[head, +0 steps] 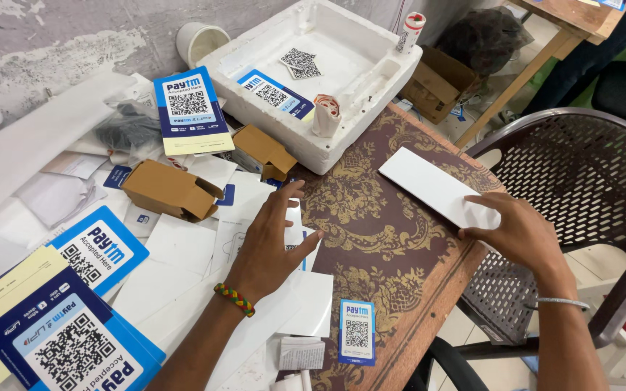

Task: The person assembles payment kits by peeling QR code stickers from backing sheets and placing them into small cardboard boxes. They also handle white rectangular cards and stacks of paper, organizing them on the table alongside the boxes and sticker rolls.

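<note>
Head camera looks down at two bare hands over a messy table. The right hand (510, 233) has its fingers closed on the near end of a long white strip (435, 186), with the thumb at the side, so it is gripping the strip. The strip lies flat on the patterned brown tabletop (371, 217), right by the table's edge, and its near end pokes out past that edge. The left hand (269, 242) is open and flat, fingers spread, pressing down on a heap of loose white sheets (182, 246); it holds nothing. Just beside that heap sit two small brown cardboard boxes (170, 190), and blue cards with square codes (190, 108) lie all around. A small blue card (356, 331) rests near the front edge of the table. Farther back is a white foam tray (371, 72) with more cards inside, and a dark plastic chair (581, 166) stands to the right. Things could go wrong, I think. The strip could slip off the edge and drop down by the chair, because so little table is under its near end. It looks thin, so a hard squeeze could bend it. The white sheets look slippery, so a push from the flat hand could make them slide and knock the small blue card off the table.
</note>
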